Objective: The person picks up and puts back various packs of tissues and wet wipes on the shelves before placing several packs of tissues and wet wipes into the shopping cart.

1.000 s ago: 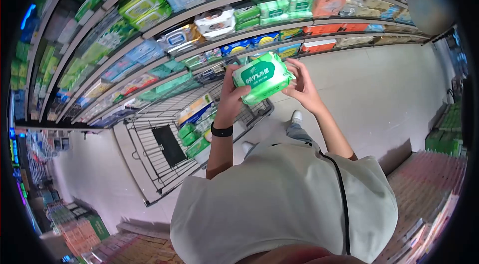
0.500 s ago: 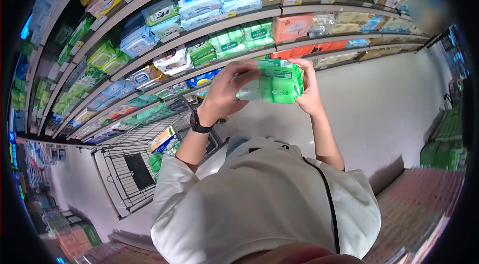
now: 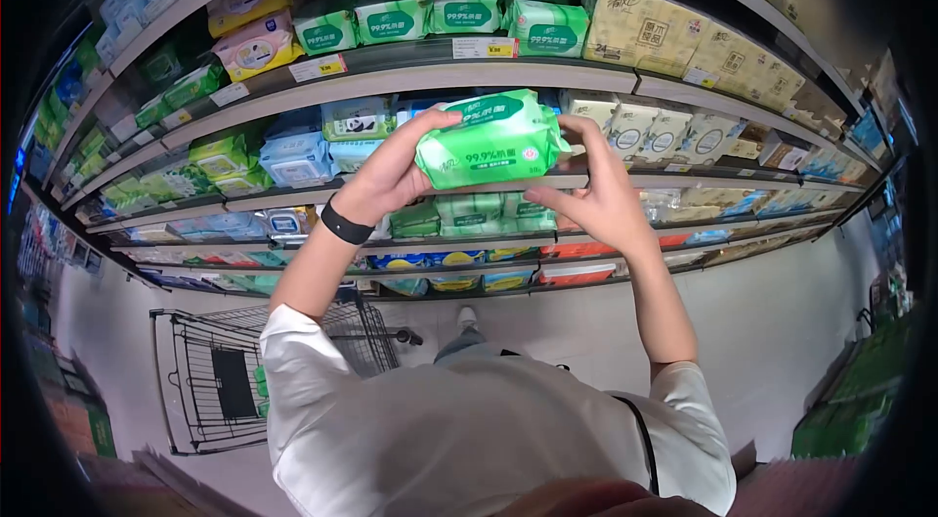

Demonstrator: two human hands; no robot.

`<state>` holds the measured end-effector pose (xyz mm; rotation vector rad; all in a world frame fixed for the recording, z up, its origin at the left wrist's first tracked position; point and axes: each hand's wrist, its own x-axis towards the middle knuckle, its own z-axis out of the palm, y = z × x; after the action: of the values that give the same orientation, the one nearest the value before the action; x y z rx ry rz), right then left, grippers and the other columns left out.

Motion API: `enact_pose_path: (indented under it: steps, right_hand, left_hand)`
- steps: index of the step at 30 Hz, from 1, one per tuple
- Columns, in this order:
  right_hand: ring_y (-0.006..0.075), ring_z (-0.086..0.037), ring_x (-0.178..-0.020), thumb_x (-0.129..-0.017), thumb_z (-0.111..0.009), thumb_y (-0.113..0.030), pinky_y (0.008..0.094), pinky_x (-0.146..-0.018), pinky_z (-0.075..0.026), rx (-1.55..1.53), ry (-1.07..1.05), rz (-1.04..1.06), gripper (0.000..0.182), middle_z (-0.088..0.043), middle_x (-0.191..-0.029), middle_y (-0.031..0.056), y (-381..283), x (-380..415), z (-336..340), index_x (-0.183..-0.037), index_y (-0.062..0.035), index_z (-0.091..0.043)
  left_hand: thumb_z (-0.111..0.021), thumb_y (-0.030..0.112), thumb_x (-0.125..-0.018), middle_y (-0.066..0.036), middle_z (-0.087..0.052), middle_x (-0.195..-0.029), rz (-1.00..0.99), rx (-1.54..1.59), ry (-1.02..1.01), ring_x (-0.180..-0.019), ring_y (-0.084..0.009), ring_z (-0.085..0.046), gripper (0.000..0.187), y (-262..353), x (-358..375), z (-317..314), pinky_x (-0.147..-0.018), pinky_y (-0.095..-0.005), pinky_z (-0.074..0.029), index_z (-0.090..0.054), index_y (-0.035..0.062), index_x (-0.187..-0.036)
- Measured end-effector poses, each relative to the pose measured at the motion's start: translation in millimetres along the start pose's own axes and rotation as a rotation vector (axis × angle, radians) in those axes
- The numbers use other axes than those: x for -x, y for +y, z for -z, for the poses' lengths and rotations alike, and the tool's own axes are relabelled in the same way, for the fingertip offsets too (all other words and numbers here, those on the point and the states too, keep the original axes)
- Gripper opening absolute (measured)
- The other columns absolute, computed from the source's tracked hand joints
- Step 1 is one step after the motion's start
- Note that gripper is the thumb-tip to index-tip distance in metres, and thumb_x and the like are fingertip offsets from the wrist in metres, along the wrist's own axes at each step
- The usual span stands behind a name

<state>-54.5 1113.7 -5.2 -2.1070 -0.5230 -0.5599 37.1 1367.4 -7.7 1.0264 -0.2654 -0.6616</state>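
A green and white wipes pack (image 3: 491, 148) is held up in front of the shelves, its printed front towards me. My left hand (image 3: 399, 165) grips its left end, thumb on the top edge; a black band circles that wrist. At the right end, my right hand (image 3: 598, 187) is spread, with the thumb apart from the fingers; the fingertips are at or just behind the pack's edge, and whether they touch is unclear. Similar green packs (image 3: 549, 28) stand on the shelf above, beside a price label (image 3: 485, 48).
Curved-looking shelves (image 3: 391, 79) span the view, with beige tissue packs (image 3: 650, 28) at right and blue packs (image 3: 296, 157) at left. A black wire shopping cart (image 3: 210, 370) stands at lower left on the pale floor (image 3: 762, 322).
The view has tilted up to higher shelves. The pack has been turned so its printed front shows. My right hand's fingers have opened from their hold on it.
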Motion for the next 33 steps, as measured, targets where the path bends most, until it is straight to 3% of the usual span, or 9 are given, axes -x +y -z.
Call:
enact_pose_path:
  steps: [3, 7, 10, 15, 18, 20, 24, 27, 33]
  right_hand:
    - [0.0369, -0.052, -0.125, -0.074, -0.085, -0.024, 0.0434, -0.101, -0.046, 0.294, 0.170, 0.285, 0.090, -0.047, -0.141, 0.0207, 19.1, -62.4, 1.3, -0.144, -0.0017, -0.032]
    - [0.0355, -0.062, -0.110, -0.072, -0.082, -0.018, 0.0403, -0.093, -0.052, 0.458, 0.075, 0.529, 0.063, -0.064, -0.122, 0.0138, 18.9, -144.0, 7.7, -0.128, -0.0082, -0.056]
    - [0.0360, -0.064, -0.106, -0.073, -0.082, -0.021, 0.0403, -0.090, -0.053, 0.407, 0.092, 0.487, 0.061, -0.065, -0.119, 0.0144, 31.4, -185.3, 9.2, -0.127, -0.0081, -0.057]
    - [0.0215, -0.070, -0.085, -0.082, -0.080, -0.039, 0.0331, -0.074, -0.054, 0.135, -0.119, 0.153, 0.059, -0.072, -0.094, 0.0158, 34.0, -242.8, 23.5, -0.122, -0.0016, -0.056]
    - [0.0179, -0.067, -0.090, -0.084, -0.078, -0.036, 0.0321, -0.082, -0.052, 0.303, -0.194, 0.239, 0.055, -0.071, -0.098, 0.0151, 46.4, -270.5, 31.2, -0.125, -0.0042, -0.058]
    - [0.0234, -0.068, -0.090, -0.083, -0.078, -0.034, 0.0331, -0.081, -0.052, 0.306, -0.190, 0.265, 0.054, -0.071, -0.098, 0.0150, 50.2, -273.3, 27.3, -0.124, -0.0043, -0.059]
    - [0.0290, -0.065, -0.097, -0.069, -0.075, -0.012, 0.0375, -0.073, -0.056, 0.791, 0.205, 0.907, 0.052, -0.064, -0.123, 0.0079, 61.3, -262.9, 5.2, -0.119, -0.0191, -0.064]
    - [0.0293, -0.066, -0.102, -0.072, -0.073, -0.010, 0.0336, -0.073, -0.060, 0.736, 0.440, 1.142, 0.043, -0.064, -0.127, 0.0065, 74.8, -253.4, -21.9, -0.113, -0.0235, -0.068]
    - [0.0381, -0.050, -0.130, -0.075, -0.083, -0.023, 0.0442, -0.104, -0.046, 0.279, 0.049, 0.648, 0.053, -0.040, -0.152, 0.0148, 47.8, -239.6, -4.5, -0.123, -0.0149, -0.063]
  left_hand:
    - [-0.058, 0.030, -0.099, -0.015, -0.069, -0.097, -0.044, 0.055, -0.109, -0.071, -0.0297, -0.071, 0.039, 44.9, -28.6, -2.1, -0.060, -0.0333, -0.061, -0.054, 0.0012, -0.125]
    - [-0.044, 0.032, -0.105, -0.023, -0.069, -0.100, -0.103, 0.078, -0.454, -0.081, -0.0329, -0.072, 0.045, 103.4, -74.2, 25.7, -0.068, -0.0352, -0.061, -0.053, -0.0094, -0.120]
    - [-0.045, 0.032, -0.105, -0.026, -0.061, -0.119, -0.194, -0.012, -0.477, -0.091, -0.0418, -0.069, 0.043, 137.7, -82.5, 31.8, -0.071, -0.0392, -0.061, -0.044, 0.0037, -0.136]
    - [-0.072, 0.048, -0.089, -0.005, -0.061, -0.082, -0.550, -0.990, -0.060, -0.074, -0.0109, -0.055, 0.081, 159.2, -110.3, 50.8, -0.062, -0.0269, -0.044, -0.033, 0.0043, -0.144]
    - [-0.068, 0.031, -0.096, -0.004, -0.064, -0.087, -0.556, -1.255, 0.111, -0.083, -0.0114, -0.057, 0.062, 165.9, -128.7, 57.7, -0.069, -0.0258, -0.045, -0.036, 0.0065, -0.142]
    - [-0.069, 0.028, -0.095, -0.008, -0.065, -0.100, -0.549, -1.209, 0.089, -0.085, -0.0137, -0.060, 0.063, 162.7, -136.9, 68.1, -0.071, -0.0279, -0.048, -0.034, 0.0060, -0.143]
    - [-0.074, 0.007, -0.088, -0.015, -0.052, -0.131, -0.478, -0.282, -0.318, -0.110, -0.0244, -0.064, 0.082, 159.2, -118.2, 66.1, -0.091, -0.0334, -0.057, -0.021, 0.0120, -0.150]
    - [-0.079, 0.004, -0.082, -0.013, -0.054, -0.130, -0.525, -0.381, -0.161, -0.115, -0.0195, -0.059, 0.088, 143.2, -116.3, 56.7, -0.093, -0.0316, -0.053, -0.023, 0.0123, -0.149]
    - [-0.084, 0.014, -0.079, -0.014, -0.057, -0.125, -0.879, -0.819, 0.039, -0.111, -0.0181, -0.058, 0.080, 146.1, -114.8, 59.7, -0.094, -0.0313, -0.050, -0.038, 0.0049, -0.143]
